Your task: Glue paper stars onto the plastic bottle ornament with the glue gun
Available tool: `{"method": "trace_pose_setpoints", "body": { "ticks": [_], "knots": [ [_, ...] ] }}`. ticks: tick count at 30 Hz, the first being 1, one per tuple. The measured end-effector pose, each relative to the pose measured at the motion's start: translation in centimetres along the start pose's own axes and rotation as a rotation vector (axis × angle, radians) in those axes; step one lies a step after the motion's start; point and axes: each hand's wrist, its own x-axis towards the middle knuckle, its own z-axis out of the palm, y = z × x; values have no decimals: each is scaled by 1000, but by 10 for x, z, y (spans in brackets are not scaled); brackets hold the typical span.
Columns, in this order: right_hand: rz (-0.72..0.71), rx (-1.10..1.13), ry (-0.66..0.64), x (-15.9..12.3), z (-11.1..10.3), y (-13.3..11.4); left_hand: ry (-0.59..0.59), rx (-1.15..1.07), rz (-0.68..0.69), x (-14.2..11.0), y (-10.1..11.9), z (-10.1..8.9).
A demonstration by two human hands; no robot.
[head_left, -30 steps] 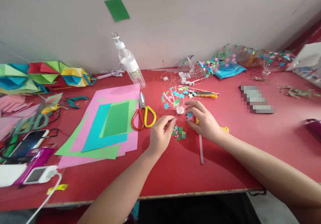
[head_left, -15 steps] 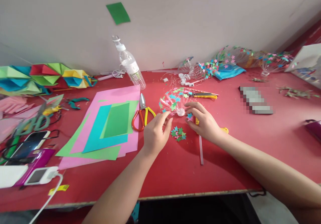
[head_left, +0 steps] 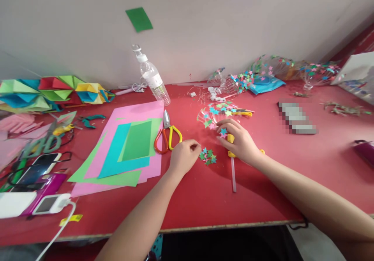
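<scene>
In the head view, a clear plastic bottle piece [head_left: 212, 115], cut into curling strips dotted with coloured paper stars, sits at mid-table. My right hand [head_left: 238, 138] is closed on its near side, a blue and pink star [head_left: 223, 133] showing by the fingers. Lower left of it, my left hand [head_left: 184, 156] has thumb and forefinger pinched together at the edge of a small pile of paper stars [head_left: 208, 156]. Whatever may be between those fingertips is too small to make out. Partly under my right hand lies a yellow glue gun [head_left: 230, 146] with a glue stick [head_left: 233, 175].
Pliers [head_left: 167, 132] with red and yellow handles lie left of my left hand, beside stacked coloured sheets [head_left: 117, 152]. A plastic bottle [head_left: 154, 82] leans by the wall. Behind the cut piece is a yellow cutter [head_left: 244, 113]. Phones and cables crowd the left; a blurred-out object [head_left: 296, 117] is right.
My left hand has come away from the cut bottle piece, down to the star pile, and its fingers have closed. The cut piece has turned and shifted slightly in my right hand.
</scene>
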Motion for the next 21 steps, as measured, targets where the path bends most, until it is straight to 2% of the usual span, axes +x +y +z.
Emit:
{"method": "trace_pose_setpoints", "body": {
  "ticks": [5,9,13,16,21],
  "knots": [
    [84,114,34,3,-1,3,64,-74,9,5,-5,2],
    [105,232,-46,3,-1,-2,74,-190,46,8,-11,10],
    [56,302,-167,2,1,-11,121,-80,139,15,-17,22],
    [5,325,-213,0,2,-14,177,32,240,21,-20,30],
    [-4,326,-225,-1,3,-15,207,82,241,27,-25,38]
  ]
}}
